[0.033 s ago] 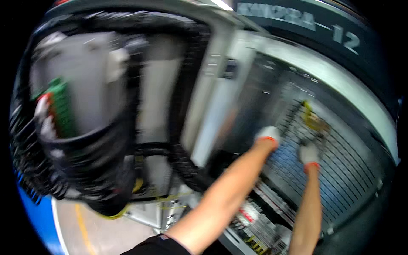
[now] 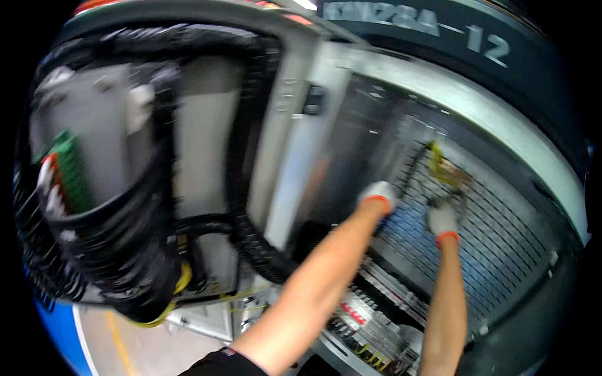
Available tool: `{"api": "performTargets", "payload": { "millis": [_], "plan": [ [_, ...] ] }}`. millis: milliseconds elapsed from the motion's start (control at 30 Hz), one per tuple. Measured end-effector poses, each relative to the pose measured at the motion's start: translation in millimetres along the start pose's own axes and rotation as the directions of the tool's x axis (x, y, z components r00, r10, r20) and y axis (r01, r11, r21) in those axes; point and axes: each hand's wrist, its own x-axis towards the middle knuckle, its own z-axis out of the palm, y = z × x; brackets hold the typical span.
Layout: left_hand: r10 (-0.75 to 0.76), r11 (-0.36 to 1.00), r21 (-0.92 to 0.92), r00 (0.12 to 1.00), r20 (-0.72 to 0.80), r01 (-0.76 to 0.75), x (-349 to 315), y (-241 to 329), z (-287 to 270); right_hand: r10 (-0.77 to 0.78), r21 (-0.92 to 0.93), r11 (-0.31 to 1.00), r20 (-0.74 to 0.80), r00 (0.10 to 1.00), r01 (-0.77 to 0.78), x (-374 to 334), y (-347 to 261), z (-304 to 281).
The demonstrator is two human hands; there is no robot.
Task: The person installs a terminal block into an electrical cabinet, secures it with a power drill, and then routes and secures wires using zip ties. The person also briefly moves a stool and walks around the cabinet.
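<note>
My left hand, in a white glove with an orange cuff, reaches to the left side of a slotted grey metal panel. Its fingers are smeared, and a dark cable runs up from near them. Farther right, my right hand, gloved the same way, is closed at the lower end of a small bundle of wires. Yellow, brownish and dark strands show in the bundle, in front of the slots. Blur hides the exact grip.
On the left, an open cabinet door carries thick black cable bundles and a green terminal block. Below my forearms sits a row of electrical components with red and yellow parts. A dark beam with white lettering spans the top.
The whole view has shifted, so the cabinet and both hands appear slightly farther left. Both hands keep about the same place against the panel.
</note>
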Motion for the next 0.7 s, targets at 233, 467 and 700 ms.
{"api": "performTargets", "payload": {
  "millis": [233,467,700],
  "plan": [
    [-0.010,0.976,-0.214,0.967,-0.256,-0.046,22,-53,-10,-0.012,-0.031,0.999,0.050,0.999,0.014,13,-62,26],
    [-0.020,0.951,-0.269,0.839,-0.544,-0.152,37,-5,-5,-0.135,-0.016,0.991,-0.038,0.990,0.135,22,-60,34],
    [0.071,0.932,-0.270,0.850,-0.522,-0.243,45,-26,-1,-0.003,0.218,0.976,0.099,0.995,-0.019,28,-67,35]
  ]
}}
